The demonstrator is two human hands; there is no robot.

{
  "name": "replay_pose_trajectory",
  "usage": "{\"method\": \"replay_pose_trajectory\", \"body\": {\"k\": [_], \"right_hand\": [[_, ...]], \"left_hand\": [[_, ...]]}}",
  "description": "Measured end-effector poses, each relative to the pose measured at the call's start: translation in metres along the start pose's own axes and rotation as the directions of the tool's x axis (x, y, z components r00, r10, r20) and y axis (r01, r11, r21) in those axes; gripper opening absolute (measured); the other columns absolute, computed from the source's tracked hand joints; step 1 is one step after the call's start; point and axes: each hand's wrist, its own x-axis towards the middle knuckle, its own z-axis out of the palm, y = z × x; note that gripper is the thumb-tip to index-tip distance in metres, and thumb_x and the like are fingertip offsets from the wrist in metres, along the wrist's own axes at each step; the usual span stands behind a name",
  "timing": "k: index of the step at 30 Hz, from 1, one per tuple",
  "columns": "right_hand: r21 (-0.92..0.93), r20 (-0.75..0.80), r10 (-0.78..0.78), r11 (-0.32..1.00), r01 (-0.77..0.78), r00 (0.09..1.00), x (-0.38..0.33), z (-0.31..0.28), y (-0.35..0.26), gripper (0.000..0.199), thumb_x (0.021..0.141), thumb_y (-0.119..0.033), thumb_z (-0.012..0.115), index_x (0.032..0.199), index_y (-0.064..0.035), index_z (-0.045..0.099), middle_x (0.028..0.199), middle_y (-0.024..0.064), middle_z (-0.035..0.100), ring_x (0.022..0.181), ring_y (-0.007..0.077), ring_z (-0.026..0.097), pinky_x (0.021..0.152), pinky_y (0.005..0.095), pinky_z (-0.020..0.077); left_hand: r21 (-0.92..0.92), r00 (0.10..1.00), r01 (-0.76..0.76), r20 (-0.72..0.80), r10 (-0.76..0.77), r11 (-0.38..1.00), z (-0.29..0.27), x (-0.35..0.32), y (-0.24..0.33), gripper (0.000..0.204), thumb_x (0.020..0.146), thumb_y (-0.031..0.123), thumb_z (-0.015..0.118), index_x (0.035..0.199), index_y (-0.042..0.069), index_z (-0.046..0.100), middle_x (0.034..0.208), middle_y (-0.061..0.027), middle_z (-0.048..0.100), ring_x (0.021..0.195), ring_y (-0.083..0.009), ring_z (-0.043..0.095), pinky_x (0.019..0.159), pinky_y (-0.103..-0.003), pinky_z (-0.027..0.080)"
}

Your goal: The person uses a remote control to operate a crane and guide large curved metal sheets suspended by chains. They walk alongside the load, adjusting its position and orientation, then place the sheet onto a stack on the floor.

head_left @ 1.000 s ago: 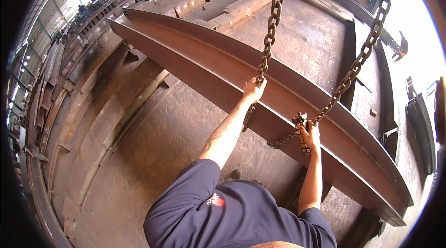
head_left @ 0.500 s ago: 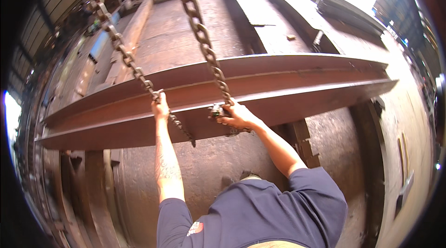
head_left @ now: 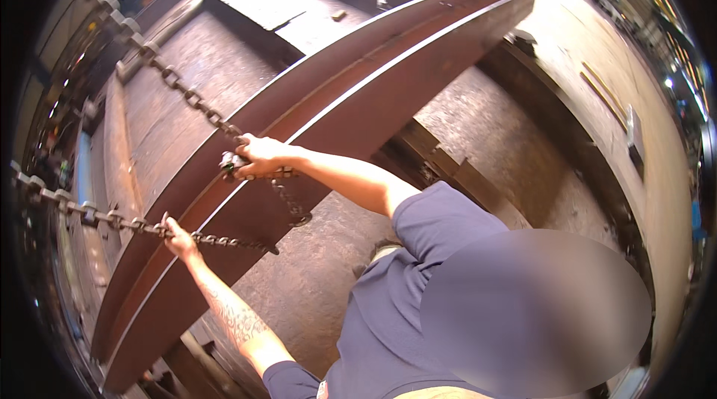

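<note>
A long rust-brown steel beam (head_left: 388, 78) runs diagonally from lower left to upper right, slung on two heavy chains. My right hand (head_left: 258, 158) is closed on the upper chain (head_left: 172, 78) where it meets the beam's edge, by a metal hook fitting. My left hand (head_left: 175, 234), on a tattooed forearm, grips the lower chain (head_left: 75, 208) just beside the beam's flange. Both chains stretch away taut to the upper left. Short loose chain ends hang over the beam below each hand.
Rusty steel plating (head_left: 314, 287) lies under the beam, with dark steel sections (head_left: 455, 175) beside my shoulder. Flat plates (head_left: 299, 18) lie at the far end. A pale concrete floor (head_left: 642, 145) runs along the right. My blue shirt fills the lower middle.
The view has swung round, so the beam now slants up to the right instead of lying across. Both hands keep their grip on the chains; the left one now sits lower than the right.
</note>
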Motion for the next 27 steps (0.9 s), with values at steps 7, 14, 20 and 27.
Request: {"method": "replay_pose_trajectory", "body": {"k": [7,14,20,27], "right_hand": [[-0.045,-0.040,-0.029,0.999,0.028,0.999,-0.001,0.026,0.006,0.072,0.077,-0.054,0.066,0.129,-0.0043,0.056,0.133,0.0239,0.041,0.097,0.0383,0.062,0.088,0.0450,0.0509],[-0.066,-0.004,-0.264,0.963,0.263,0.965,-0.020,0.042,-0.044,0.072,0.079,-0.058,0.065,0.128,-0.0049,0.057,0.136,0.0266,0.040,0.105,0.0419,0.058,0.092,0.0457,0.0493],[-0.135,0.116,-0.171,0.973,0.186,0.978,-0.065,0.041,-0.065,0.076,0.080,-0.058,0.066,0.131,-0.0030,0.054,0.143,0.0248,0.038,0.116,0.0407,0.056,0.099,0.0450,0.0464],[-0.064,0.019,-0.134,0.989,0.135,0.991,-0.035,0.034,-0.063,0.074,0.078,-0.054,0.070,0.129,-0.0025,0.056,0.134,0.0227,0.046,0.122,0.0381,0.051,0.103,0.0425,0.0425]], "left_hand": [[-0.084,0.996,-0.085,0.013,0.086,0.993,0.017,0.006,0.012,0.036,0.101,0.023,0.050,0.122,-0.005,0.060,0.128,-0.0155,0.061,0.118,-0.0268,0.055,0.103,-0.037,0.039],[-0.108,0.997,-0.079,-0.016,0.078,0.991,0.008,0.023,0.005,0.030,0.096,0.021,0.058,0.113,-0.003,0.066,0.111,-0.0127,0.066,0.101,-0.0211,0.061,0.090,-0.036,0.047],[-0.096,0.981,-0.105,-0.172,0.087,0.990,0.032,0.008,0.033,0.025,0.092,0.022,0.065,0.106,0.003,0.069,0.087,-0.0005,0.066,0.081,-0.0125,0.059,0.071,-0.032,0.048],[0.269,0.994,0.004,-0.103,0.025,0.963,0.018,-0.003,0.064,0.035,0.094,0.042,0.051,0.116,0.017,0.062,0.118,-0.0111,0.062,0.120,-0.0309,0.051,0.096,-0.067,0.034]]}}
